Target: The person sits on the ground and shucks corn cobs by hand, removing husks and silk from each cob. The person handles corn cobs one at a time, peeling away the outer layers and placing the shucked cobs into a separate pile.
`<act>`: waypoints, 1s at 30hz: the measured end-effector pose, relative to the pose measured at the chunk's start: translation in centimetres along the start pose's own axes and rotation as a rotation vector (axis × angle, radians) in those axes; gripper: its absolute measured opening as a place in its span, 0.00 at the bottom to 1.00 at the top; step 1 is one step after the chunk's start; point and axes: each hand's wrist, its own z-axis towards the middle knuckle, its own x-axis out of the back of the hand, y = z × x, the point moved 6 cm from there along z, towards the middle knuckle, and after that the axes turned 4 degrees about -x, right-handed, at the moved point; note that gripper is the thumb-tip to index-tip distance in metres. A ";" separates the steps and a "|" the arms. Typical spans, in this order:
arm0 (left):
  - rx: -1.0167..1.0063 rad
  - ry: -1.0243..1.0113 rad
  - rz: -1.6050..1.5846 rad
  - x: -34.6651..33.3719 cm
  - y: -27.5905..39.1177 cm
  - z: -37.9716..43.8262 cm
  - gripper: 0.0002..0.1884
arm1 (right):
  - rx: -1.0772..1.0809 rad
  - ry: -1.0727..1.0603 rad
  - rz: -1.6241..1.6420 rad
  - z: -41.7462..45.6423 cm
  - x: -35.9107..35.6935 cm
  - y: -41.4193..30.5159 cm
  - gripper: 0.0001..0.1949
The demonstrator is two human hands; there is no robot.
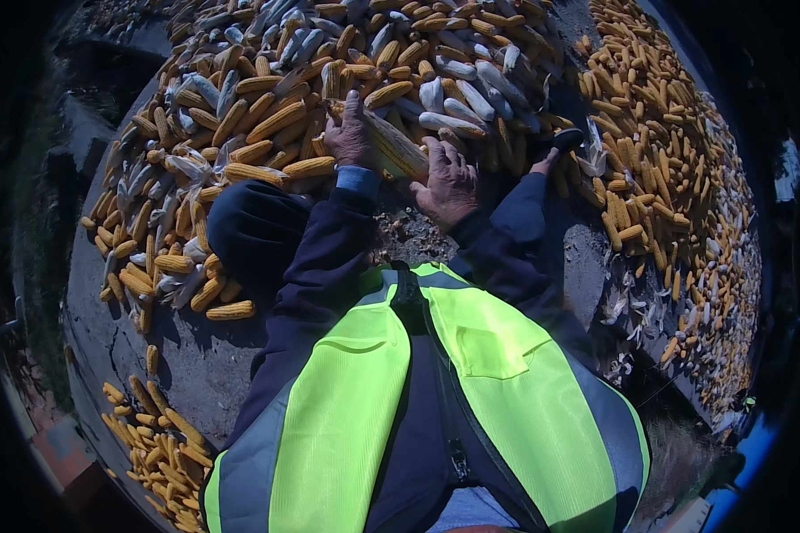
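Before my chest, an ear of corn lies slantwise between my two hands, its yellow kernels showing beside a strip of pale green husk. My left hand grips its upper left end, thumb pointing up along it. Curled fingers of my right hand touch the lower right end; whether they grip it is hard to see. Around and beyond both hands spreads a heap of corn ears, some bare and yellow, others in whitish dry husks.
A second large corn heap runs along the right. More bare ears are piled on the concrete at the lower left. My bent knee is left of my hands; my shoe rests by the heap at the right.
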 end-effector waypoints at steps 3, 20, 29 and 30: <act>-0.194 -0.166 -0.062 -1.3 1.0 -2.7 0.24 | -0.156 -0.220 0.304 -0.2 -4.6 2.1 0.29; -0.331 -0.216 0.279 -1.2 4.6 -2.7 0.17 | -0.131 -0.224 0.814 -0.7 -1.8 0.1 0.38; -0.182 -0.390 -0.366 -3.2 6.1 -4.8 0.23 | -0.244 -0.634 1.287 -0.7 -2.6 0.3 0.33; -0.104 -0.413 -0.551 -3.6 6.4 -5.2 0.24 | -0.238 -0.660 1.266 -0.7 -1.9 0.0 0.33</act>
